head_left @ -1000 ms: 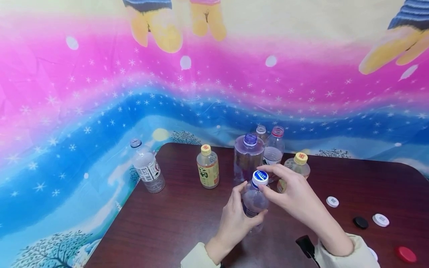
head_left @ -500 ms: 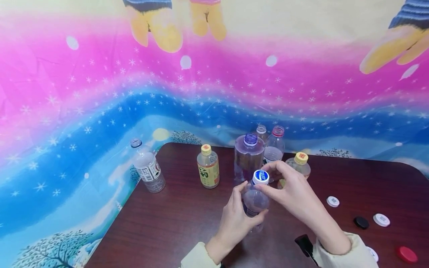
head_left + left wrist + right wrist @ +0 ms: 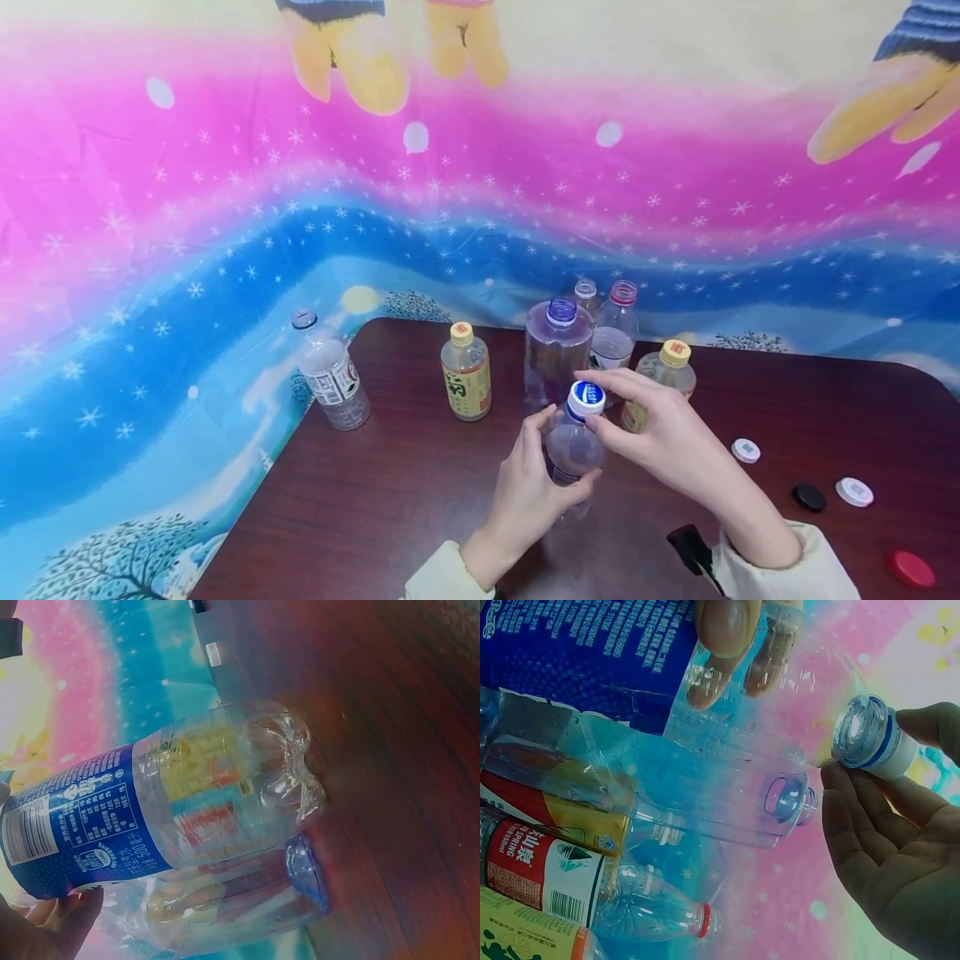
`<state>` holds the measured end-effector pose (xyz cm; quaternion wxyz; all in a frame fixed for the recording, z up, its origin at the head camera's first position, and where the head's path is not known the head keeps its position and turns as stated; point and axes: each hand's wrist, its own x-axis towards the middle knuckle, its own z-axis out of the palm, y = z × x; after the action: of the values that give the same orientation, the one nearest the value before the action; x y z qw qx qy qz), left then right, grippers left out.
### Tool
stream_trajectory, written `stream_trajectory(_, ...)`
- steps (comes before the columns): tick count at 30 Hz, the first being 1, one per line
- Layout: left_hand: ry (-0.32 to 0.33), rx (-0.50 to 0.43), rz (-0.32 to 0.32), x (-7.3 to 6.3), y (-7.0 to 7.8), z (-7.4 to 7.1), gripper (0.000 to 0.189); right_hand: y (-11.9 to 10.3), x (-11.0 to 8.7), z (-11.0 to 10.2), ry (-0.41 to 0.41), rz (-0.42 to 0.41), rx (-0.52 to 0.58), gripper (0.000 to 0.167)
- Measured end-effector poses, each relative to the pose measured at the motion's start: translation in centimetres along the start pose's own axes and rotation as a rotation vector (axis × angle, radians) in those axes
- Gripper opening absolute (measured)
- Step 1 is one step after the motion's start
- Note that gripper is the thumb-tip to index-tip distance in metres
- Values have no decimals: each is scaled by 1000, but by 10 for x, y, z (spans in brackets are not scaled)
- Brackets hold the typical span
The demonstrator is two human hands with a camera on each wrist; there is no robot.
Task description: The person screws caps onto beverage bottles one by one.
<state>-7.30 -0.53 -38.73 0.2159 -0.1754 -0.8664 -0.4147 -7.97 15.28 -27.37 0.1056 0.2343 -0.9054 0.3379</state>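
Note:
My left hand [image 3: 525, 492] grips a clear plastic bottle [image 3: 573, 450] round its body, holding it upright over the table. A blue label [image 3: 82, 821] with white print and a barcode wraps it. On its neck sits a white cap [image 3: 587, 398] with a blue printed top. The thumb and fingers of my right hand [image 3: 663, 425] pinch this cap from its sides. In the right wrist view, the thumb lies on one side of the cap [image 3: 895, 750] and fingers on the other. The bottle's inside looks empty.
Behind stand a large purple-necked bottle [image 3: 557, 350], a red-ringed bottle [image 3: 613, 342] and a yellow-capped bottle [image 3: 675, 367]. Further left are another yellow-capped bottle [image 3: 466, 383] and an uncapped bottle [image 3: 330, 375]. At right lie white caps [image 3: 854, 492], a black cap [image 3: 809, 497] and a red cap [image 3: 911, 569].
The print on the white cap has turned. My right hand's fingers have shifted round it, and the bottle has moved very slightly right. My left hand keeps its grip.

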Motion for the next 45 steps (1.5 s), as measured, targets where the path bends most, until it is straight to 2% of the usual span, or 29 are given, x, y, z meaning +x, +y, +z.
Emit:
stream_trajectory(6, -1, 4, -6, 0, -1, 1, 80, 0, 1, 1, 35, 12, 19, 35)
stream_trajectory(11, -19, -5, -28, 1, -1, 0, 79, -2, 3, 2, 45, 64, 47, 31)
stream_trajectory(20, -30, -15, -44, 1, 1, 0, 79, -6, 7, 2, 35, 135, 24, 32)
stream_trajectory(23, -29, -17, -47, 1, 0, 0, 78, -6, 7, 3, 31, 119, 24, 35)
stream_trajectory(28, -11, -7, -27, 1, -1, 1, 78, -2, 4, 1, 0, 44, 40, 44)
stream_trajectory(36, -18, -10, -30, 1, -1, 1, 79, -1, 4, -1, 15, -10, -9, 36)
stream_trajectory(40, -19, -8, -31, 0, 0, 0, 79, -2, 4, 0, 29, -2, -4, 33)
stream_trajectory(45, -18, -7, -33, 1, 0, 0, 79, -3, 5, 1, 38, 46, 49, 28)
